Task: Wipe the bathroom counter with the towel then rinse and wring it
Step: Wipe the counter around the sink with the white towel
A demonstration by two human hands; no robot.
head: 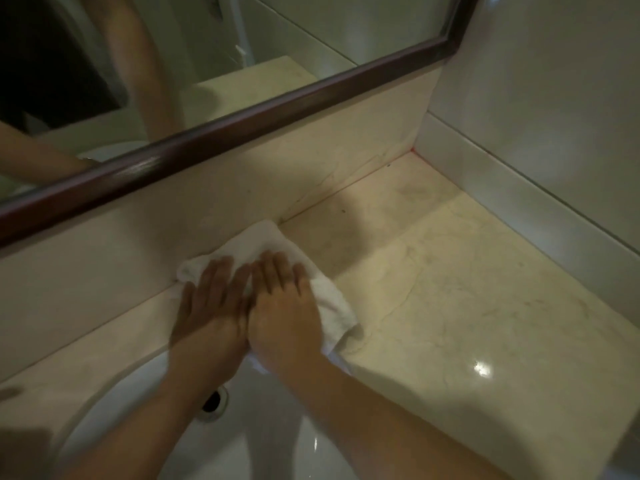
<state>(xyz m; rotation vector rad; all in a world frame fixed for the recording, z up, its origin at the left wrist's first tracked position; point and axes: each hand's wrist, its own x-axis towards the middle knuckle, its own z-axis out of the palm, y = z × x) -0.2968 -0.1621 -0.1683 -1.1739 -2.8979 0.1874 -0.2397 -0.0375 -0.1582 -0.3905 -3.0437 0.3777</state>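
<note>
Towel: white folded cloth towel (258,242) lies flat on cream veined marble tabletop (450,289), at its rear edge beside the white sink basin (277,431).
Hands: left hand (211,306) and right hand (282,306) side by side, fingers straight, pressing it down.
Handling: probably soft, light and limp; bunch a free edge to lift it.

Towel (251,244) on counter (450,289) behind sink (277,431)

White towel (258,242) lies crumpled on beige marble counter (450,289) against backsplash.
</note>
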